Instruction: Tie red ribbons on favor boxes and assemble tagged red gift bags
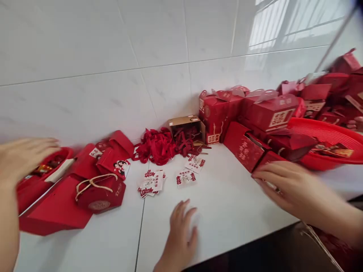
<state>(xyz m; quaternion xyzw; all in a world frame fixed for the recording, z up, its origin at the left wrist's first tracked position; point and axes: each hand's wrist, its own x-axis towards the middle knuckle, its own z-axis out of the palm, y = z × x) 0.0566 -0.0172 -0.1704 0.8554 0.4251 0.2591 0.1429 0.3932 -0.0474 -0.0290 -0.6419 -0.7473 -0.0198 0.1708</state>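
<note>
My left hand (31,156), smeared by motion, stretches its fingers flat above a red basket (68,153) holding small wrapped packets. Beside it lie red gift boxes (59,207), one with a twisted cord handle (92,182). At the right, my right hand (289,185) has its fingers bent together at the near corner of a red gift box (244,145) lying on its side. What its fingers hold, if anything, is hidden. Between my hands, another person's smaller hand (181,234) reaches over the table with spread fingers.
White printed cards (151,183) lie mid-table. Behind are red ribbon bows (159,145) and an open carton (185,121) with dark red ribbons. Stacked red boxes (217,113) line the wall. A red plastic tray (337,132) holds packets; another person's fingers (356,124) show at the right edge.
</note>
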